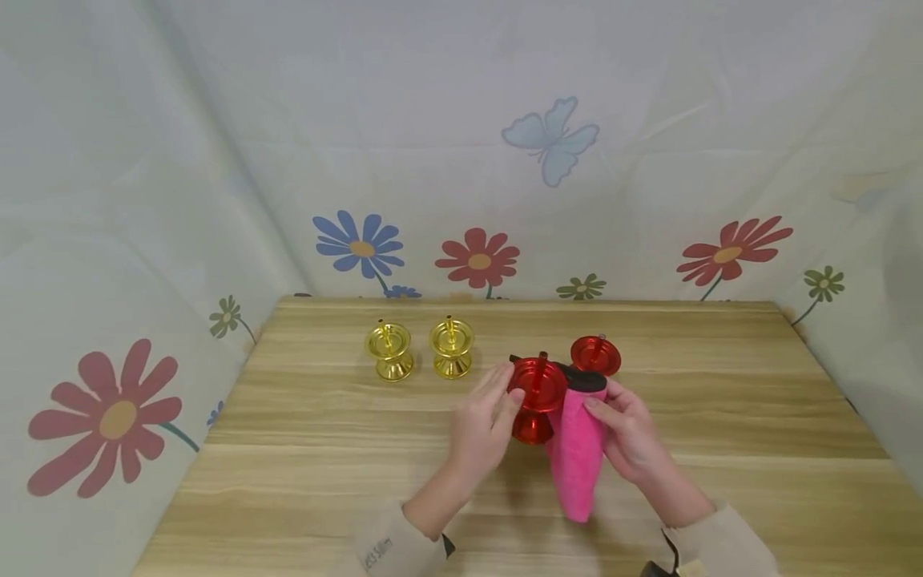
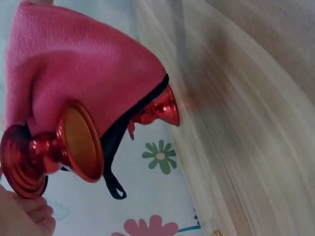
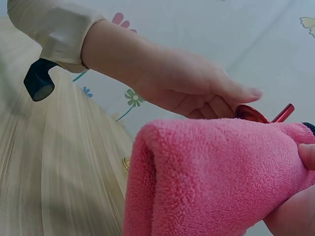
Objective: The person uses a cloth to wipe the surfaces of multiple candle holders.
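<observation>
My left hand (image 1: 479, 421) holds a shiny red candle holder (image 1: 535, 393) by the edge of its upper dish, thumb in front. The holder is raised off the wooden table, its flared foot (image 2: 83, 141) showing in the left wrist view. To its right, my right hand (image 1: 631, 431) pinches a folded pink cloth (image 1: 579, 453) near its black-trimmed edge, thumb on the near side. The fluffy cloth (image 3: 216, 172) hangs down beside the holder, and a black loop (image 2: 115, 189) dangles from its trim. In the right wrist view the cloth hides most of the holder.
A second red candle holder (image 1: 596, 355) stands behind the right hand, partly covered by the cloth. Two gold candle holders (image 1: 389, 346) (image 1: 452, 344) stand at the back left of the wooden table (image 1: 310, 449). A flower-printed curtain (image 1: 404, 160) hangs behind the table.
</observation>
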`<state>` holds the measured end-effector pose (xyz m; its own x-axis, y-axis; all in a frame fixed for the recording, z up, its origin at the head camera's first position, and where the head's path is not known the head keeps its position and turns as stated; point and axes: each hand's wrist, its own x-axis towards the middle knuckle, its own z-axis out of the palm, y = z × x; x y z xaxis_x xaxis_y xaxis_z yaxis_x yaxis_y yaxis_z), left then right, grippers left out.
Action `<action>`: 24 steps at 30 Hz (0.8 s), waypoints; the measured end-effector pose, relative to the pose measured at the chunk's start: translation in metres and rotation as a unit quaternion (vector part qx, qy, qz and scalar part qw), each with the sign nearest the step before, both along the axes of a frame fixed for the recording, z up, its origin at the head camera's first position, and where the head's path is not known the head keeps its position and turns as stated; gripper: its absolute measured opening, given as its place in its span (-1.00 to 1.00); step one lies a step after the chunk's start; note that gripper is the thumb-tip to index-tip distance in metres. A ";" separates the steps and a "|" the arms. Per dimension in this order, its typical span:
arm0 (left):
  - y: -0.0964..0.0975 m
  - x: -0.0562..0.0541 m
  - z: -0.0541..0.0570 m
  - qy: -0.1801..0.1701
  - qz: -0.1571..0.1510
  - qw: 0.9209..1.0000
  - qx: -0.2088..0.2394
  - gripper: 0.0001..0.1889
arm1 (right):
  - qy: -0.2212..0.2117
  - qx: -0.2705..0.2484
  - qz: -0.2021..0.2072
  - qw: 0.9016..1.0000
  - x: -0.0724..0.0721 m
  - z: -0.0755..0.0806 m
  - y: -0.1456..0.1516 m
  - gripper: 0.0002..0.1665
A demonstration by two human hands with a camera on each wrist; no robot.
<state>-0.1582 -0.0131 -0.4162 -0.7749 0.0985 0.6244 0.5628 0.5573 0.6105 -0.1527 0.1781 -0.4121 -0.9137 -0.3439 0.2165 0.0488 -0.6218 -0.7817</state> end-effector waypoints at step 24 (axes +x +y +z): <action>0.001 -0.010 0.007 -0.295 -0.044 0.954 0.035 -0.15 | 0.030 0.102 -0.041 0.994 0.007 -0.003 -0.002 -0.53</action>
